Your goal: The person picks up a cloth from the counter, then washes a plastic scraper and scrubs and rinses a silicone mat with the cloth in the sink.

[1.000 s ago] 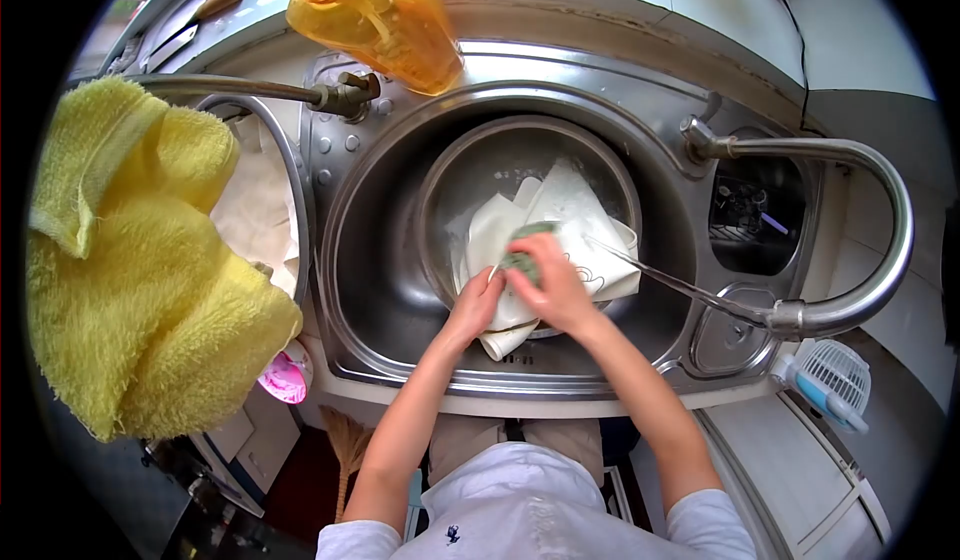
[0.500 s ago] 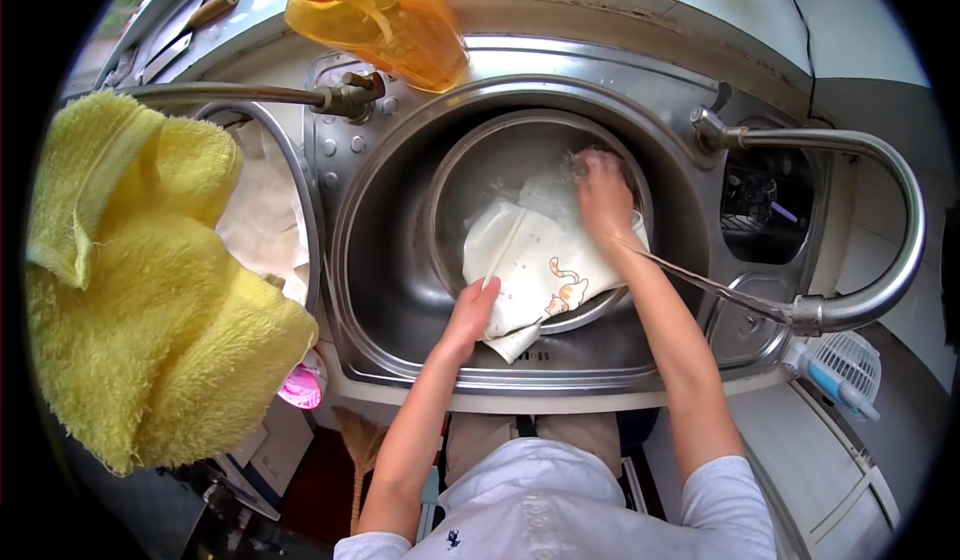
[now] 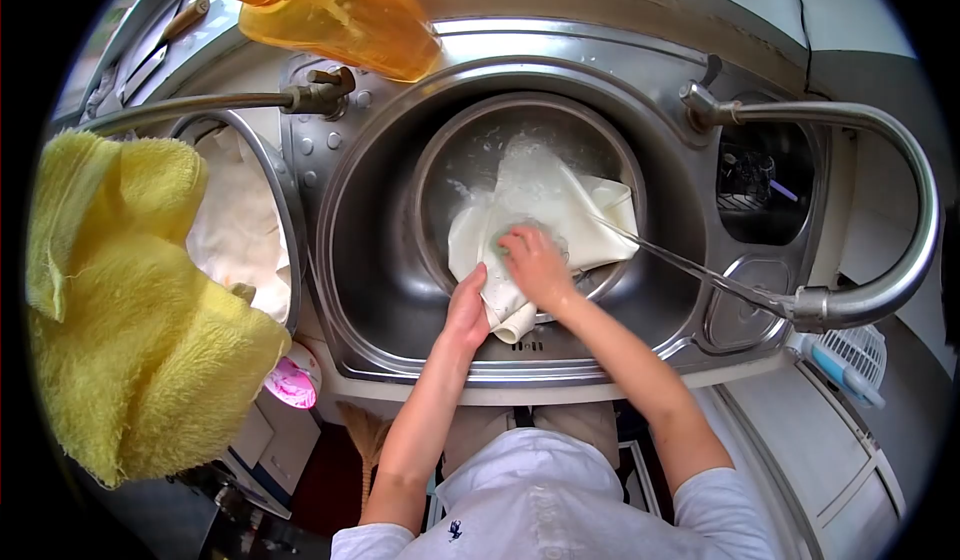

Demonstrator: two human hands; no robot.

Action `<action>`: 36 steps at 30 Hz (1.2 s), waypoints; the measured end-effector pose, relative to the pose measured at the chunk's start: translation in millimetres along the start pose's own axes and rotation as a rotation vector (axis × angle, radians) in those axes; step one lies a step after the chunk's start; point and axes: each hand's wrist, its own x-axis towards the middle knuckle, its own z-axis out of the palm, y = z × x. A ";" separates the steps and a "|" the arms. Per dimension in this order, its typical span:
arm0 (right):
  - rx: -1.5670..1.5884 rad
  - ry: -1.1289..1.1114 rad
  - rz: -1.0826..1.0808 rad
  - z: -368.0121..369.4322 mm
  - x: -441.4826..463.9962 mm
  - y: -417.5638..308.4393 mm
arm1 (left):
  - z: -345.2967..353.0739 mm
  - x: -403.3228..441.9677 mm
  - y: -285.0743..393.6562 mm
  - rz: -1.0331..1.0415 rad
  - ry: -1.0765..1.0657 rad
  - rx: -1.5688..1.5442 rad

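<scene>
A white cloth (image 3: 520, 195), wet and folded over itself, lies partly in the water of a round metal basin (image 3: 428, 175) inside the sink. My left hand (image 3: 466, 305) pinches the cloth's near left edge between thumb and fingers. On top of the cloth, my right hand (image 3: 538, 268) presses with curled fingers. A small pale greenish patch shows under those fingertips, too hidden to name. From the bent metal faucet (image 3: 860, 305) on the right, a thin stream of water runs left onto the cloth.
The steel sink (image 3: 370, 345) surrounds the basin. An orange detergent bottle (image 3: 345, 20) stands at the back left. A yellow towel (image 3: 150, 330) hangs over a metal pipe (image 3: 220, 102), beside a pot (image 3: 285, 200) with pale cloth inside. A knife (image 3: 165, 40) lies far left.
My right hand has come from the basin's far right water to the middle of the cloth. The cloth has turned over there, hiding its orange cat print. My left hand keeps its edge.
</scene>
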 end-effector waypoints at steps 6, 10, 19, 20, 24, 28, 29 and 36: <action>-0.584 -0.061 -0.180 -40.4 0.2 63.5 | 12.9 -13.9 9.1 0.178 0.062 0.176; -0.804 -0.003 -0.170 -85.7 16.3 69.2 | 7.9 -36.6 20.3 0.212 0.095 0.271; -0.239 -0.322 0.050 -140.2 -13.4 -6.2 | 12.6 -58.8 39.2 0.343 0.140 0.598; -0.300 -0.295 0.011 -129.6 -15.9 -10.5 | 22.4 -65.4 38.4 0.406 0.106 0.695; -0.410 -0.121 -0.116 -92.3 -12.1 3.5 | 30.0 -71.5 23.7 0.614 0.092 1.050; -0.254 0.028 -0.042 -122.5 -5.4 -10.0 | 16.9 -73.7 12.3 0.914 0.257 1.681; -0.220 0.033 0.020 -137.8 -3.5 -16.5 | 12.9 -71.8 12.2 0.934 0.316 1.839; -0.161 0.079 -0.001 -205.7 -25.7 -51.5 | 28.7 -82.8 57.2 1.142 0.273 1.392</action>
